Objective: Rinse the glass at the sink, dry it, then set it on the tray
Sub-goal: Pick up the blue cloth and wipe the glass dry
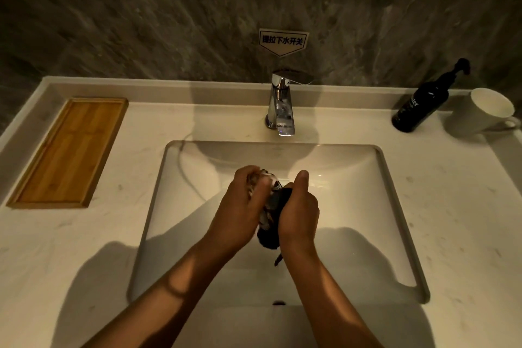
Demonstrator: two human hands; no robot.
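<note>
The glass (271, 188), clear and only partly visible between the two hands, is held above the middle of the sink (395, 206). It is grasped by the left hand (243, 212), whose fingers are curled round its upper part. A dark cloth (272, 230) is clenched in the right hand (299, 212) and pressed against the glass, with a loose end hanging below the wrists. No stream of water is seen at the faucet (281, 104), so the drying step is judged to be in hand and the rinse done, though this cannot be confirmed. The next move is judged to call for the cloth to be put aside and the glass to be carried well to the left and stood upright on the tray (67, 152).

The sink is a white, glossy, rectangular basin with rounded corners, sunk into a pale, faintly veined stone counter (452, 206). The tray is a shallow bamboo rectangle with a raised rim and nothing on it. The faucet is polished chrome with a flat lever. A dark pump bottle (421, 106) and a white mug (484, 110) stand just beside each other at the far right corner. A small sign (282, 41) is fixed to the grey marbled wall behind the faucet.
</note>
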